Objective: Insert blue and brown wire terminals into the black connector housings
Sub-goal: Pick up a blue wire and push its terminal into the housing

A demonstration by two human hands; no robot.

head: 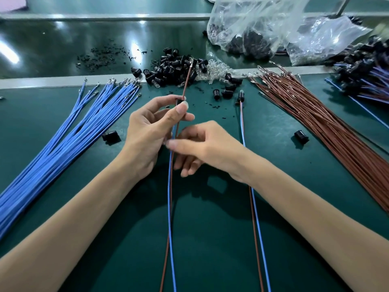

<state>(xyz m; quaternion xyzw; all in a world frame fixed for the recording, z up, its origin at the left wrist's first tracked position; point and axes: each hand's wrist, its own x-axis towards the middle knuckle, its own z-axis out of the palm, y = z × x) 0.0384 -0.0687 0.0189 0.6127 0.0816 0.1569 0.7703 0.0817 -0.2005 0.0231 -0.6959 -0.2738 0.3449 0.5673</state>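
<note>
One bag (252, 24) holds housings (251, 44); left grip (147, 131) pinches housing (180, 101), right grip (202, 148) pinches wires (170, 186).

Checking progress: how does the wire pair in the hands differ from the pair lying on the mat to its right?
Held pair is lifted, left hand pinching the held housing, right hand pinching the wires; mat pair lies flat. Held pair's brown wire sticks out past the held housing, terminal bare; mat pair's wires both end at the mat housing. Shared: one blue, one brown wire each.
</note>
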